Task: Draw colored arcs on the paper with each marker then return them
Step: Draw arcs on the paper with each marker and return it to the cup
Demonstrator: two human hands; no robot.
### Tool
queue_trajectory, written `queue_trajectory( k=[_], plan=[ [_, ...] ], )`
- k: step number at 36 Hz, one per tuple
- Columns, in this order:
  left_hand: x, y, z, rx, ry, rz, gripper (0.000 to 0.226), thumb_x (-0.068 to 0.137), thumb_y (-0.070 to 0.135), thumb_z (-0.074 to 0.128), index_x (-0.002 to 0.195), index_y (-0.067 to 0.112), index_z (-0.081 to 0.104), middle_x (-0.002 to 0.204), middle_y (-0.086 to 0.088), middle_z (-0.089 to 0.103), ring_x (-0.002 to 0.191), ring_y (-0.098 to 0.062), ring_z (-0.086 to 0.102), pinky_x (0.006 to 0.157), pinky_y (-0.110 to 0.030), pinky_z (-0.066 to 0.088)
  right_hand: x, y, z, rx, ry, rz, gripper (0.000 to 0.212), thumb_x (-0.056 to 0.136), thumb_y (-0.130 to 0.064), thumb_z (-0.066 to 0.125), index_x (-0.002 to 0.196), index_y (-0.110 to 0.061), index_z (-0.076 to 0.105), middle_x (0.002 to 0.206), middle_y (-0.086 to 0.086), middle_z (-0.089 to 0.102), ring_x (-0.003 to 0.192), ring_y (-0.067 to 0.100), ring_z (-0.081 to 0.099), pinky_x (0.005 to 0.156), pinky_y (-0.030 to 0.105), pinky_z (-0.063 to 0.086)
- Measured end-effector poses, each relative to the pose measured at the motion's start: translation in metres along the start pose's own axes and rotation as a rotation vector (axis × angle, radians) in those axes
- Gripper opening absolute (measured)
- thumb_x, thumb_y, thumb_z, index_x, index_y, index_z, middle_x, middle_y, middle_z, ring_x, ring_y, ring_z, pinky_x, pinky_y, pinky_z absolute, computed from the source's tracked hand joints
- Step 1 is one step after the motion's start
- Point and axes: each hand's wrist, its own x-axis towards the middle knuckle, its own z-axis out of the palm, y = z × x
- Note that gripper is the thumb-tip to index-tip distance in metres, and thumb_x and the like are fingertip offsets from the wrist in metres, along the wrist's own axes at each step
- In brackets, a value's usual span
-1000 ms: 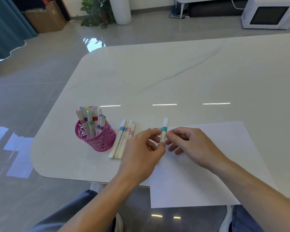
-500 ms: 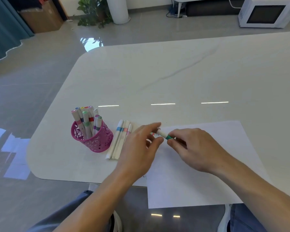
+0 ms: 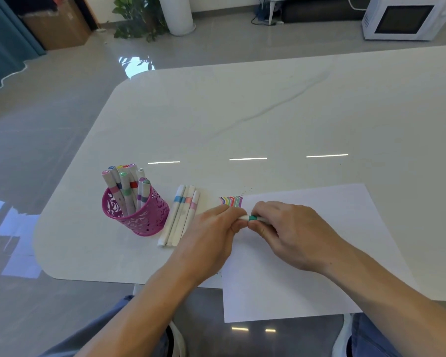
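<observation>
A white marker with a teal band (image 3: 252,218) lies level between both hands, just above the sheet of white paper (image 3: 319,253). My left hand (image 3: 211,233) pinches its left end, and my right hand (image 3: 286,233) grips the banded part and the rest of the barrel. Several short colored arcs (image 3: 231,201) sit at the paper's top left corner, just beyond my fingers. A pink mesh cup (image 3: 137,215) to the left holds several markers upright. Three loose markers (image 3: 180,215) lie side by side between the cup and my left hand.
The white table (image 3: 268,119) has a rounded near-left corner, and the paper overhangs its front edge. Beyond the table stand a potted plant (image 3: 137,19), a cardboard box (image 3: 57,27) and a white microwave (image 3: 407,19) on the floor.
The teal-banded marker went from upright to lying level, and both hands closed in on its two ends. The colored arcs, earlier hidden by my fingers, now show.
</observation>
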Motion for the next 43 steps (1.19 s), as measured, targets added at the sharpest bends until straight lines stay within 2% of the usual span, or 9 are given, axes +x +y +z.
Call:
queue_trajectory(
  k=[5, 11, 18, 22, 26, 30, 33, 38, 43],
  plan=[
    [-0.003, -0.001, 0.001, -0.045, 0.054, -0.005, 0.021, 0.096, 0.007, 0.052, 0.104, 0.01, 0.072, 0.08, 0.0, 0.066, 0.069, -0.017, 0.059, 0.065, -0.036, 0.051, 0.0, -0.002, 0.0, -0.05, 0.025, -0.024, 0.032, 0.106, -0.054, 0.038, 0.099, -0.027, 0.054, 0.071, -0.011, 0.052, 0.066, 0.017, 0.052, 0.058, 0.032, 0.032],
    [-0.006, -0.005, 0.004, -0.027, 0.066, -0.008, 0.016, 0.096, 0.005, 0.057, 0.097, 0.014, 0.071, 0.074, 0.004, 0.064, 0.066, -0.015, 0.057, 0.059, -0.032, 0.049, 0.0, -0.004, 0.001, -0.077, 0.049, -0.035, 0.043, 0.102, -0.063, 0.03, 0.088, -0.028, 0.048, 0.06, -0.01, 0.045, 0.056, 0.018, 0.047, 0.055, 0.033, 0.033],
    [0.0, -0.026, -0.016, -0.001, 0.223, -0.136, 0.012, 0.096, 0.013, 0.064, 0.101, 0.015, 0.075, 0.076, 0.003, 0.069, 0.068, -0.02, 0.064, 0.066, -0.037, 0.054, 0.003, 0.015, -0.009, 0.076, 0.097, 0.206, 0.044, 0.103, -0.06, 0.041, 0.076, -0.026, 0.045, 0.055, -0.003, 0.049, 0.059, 0.013, 0.051, 0.057, 0.033, 0.036],
    [-0.003, -0.023, -0.009, 0.074, 0.139, -0.092, 0.016, 0.094, 0.018, 0.068, 0.107, 0.016, 0.076, 0.091, 0.002, 0.073, 0.085, -0.021, 0.063, 0.077, -0.029, 0.047, 0.004, 0.015, -0.007, 0.182, 0.122, 0.24, 0.033, 0.107, -0.049, 0.039, 0.084, -0.028, 0.05, 0.061, -0.007, 0.054, 0.063, 0.014, 0.053, 0.057, 0.031, 0.037],
    [-0.004, -0.024, 0.001, 0.115, 0.052, -0.034, 0.013, 0.09, 0.017, 0.073, 0.102, 0.017, 0.077, 0.102, 0.006, 0.071, 0.097, -0.017, 0.059, 0.086, -0.018, 0.039, 0.008, 0.013, -0.003, 0.306, 0.135, 0.242, 0.011, 0.109, -0.028, 0.035, 0.114, -0.032, 0.044, 0.07, -0.007, 0.057, 0.063, 0.013, 0.054, 0.058, 0.036, 0.041],
    [-0.006, -0.028, 0.007, 0.146, 0.002, 0.029, 0.014, 0.088, 0.022, 0.075, 0.101, 0.019, 0.078, 0.105, 0.009, 0.068, 0.102, -0.012, 0.056, 0.088, -0.022, 0.046, 0.008, 0.01, -0.005, 0.328, 0.17, 0.219, 0.026, 0.109, -0.02, 0.038, 0.126, -0.039, 0.032, 0.098, 0.0, 0.067, 0.085, 0.025, 0.064, 0.08, 0.043, 0.053],
    [-0.005, -0.029, 0.009, 0.157, -0.02, 0.034, 0.015, 0.088, 0.023, 0.075, 0.102, 0.019, 0.077, 0.105, 0.01, 0.067, 0.101, -0.01, 0.055, 0.086, -0.024, 0.049, 0.006, 0.008, -0.004, 0.304, 0.225, 0.195, 0.025, 0.109, -0.017, 0.043, 0.122, -0.039, 0.044, 0.1, 0.0, 0.068, 0.089, 0.023, 0.063, 0.08, 0.038, 0.049],
    [-0.007, -0.026, 0.013, 0.147, -0.041, 0.052, 0.016, 0.091, 0.024, 0.072, 0.105, 0.019, 0.076, 0.11, 0.011, 0.066, 0.107, -0.011, 0.056, 0.09, -0.024, 0.049, 0.01, 0.007, -0.003, 0.566, 0.259, 0.24, 0.025, 0.108, -0.02, 0.049, 0.103, -0.036, 0.068, 0.085, -0.008, 0.072, 0.064, 0.008, 0.069, 0.061, 0.019, 0.051],
    [-0.008, -0.023, 0.016, 0.131, -0.068, 0.061, 0.018, 0.091, 0.025, 0.071, 0.106, 0.017, 0.076, 0.113, 0.009, 0.067, 0.109, -0.011, 0.057, 0.093, -0.024, 0.048, 0.013, 0.007, -0.004, 0.824, 0.227, 0.25, 0.039, 0.102, -0.001, 0.051, 0.109, -0.03, 0.075, 0.096, -0.006, 0.078, 0.087, 0.015, 0.077, 0.068, 0.029, 0.061]
  ],
)
